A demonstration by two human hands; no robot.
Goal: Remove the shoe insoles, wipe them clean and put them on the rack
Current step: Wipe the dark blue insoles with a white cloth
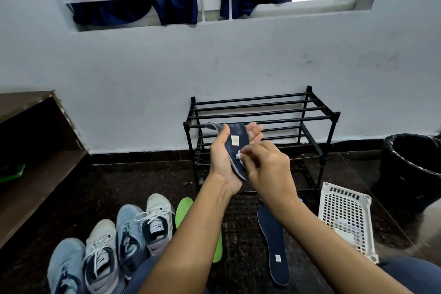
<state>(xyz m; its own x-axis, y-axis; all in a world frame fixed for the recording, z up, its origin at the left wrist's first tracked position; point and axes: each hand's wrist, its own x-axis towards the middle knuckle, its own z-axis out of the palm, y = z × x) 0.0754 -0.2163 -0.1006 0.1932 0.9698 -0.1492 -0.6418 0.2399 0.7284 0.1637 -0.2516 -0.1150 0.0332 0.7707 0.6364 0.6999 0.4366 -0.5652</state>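
My left hand (223,162) holds a navy insole (235,141) with a small white label, bent upward in front of the black rack (262,112). My right hand (267,167) pinches a small white wipe (239,155) against the insole's lower part. A second navy insole (274,243) lies flat on the dark floor below my right forearm. A bright green insole (185,212) lies on the floor, partly hidden by my left forearm. Several sneakers (128,234), blue and white, stand in a row at the lower left.
A white perforated plastic basket (346,217) lies on the floor at the right, a black-lined bin (412,162) behind it. A brown wooden shelf unit (35,150) stands at the left. Dark blue clothes hang on the window bars above.
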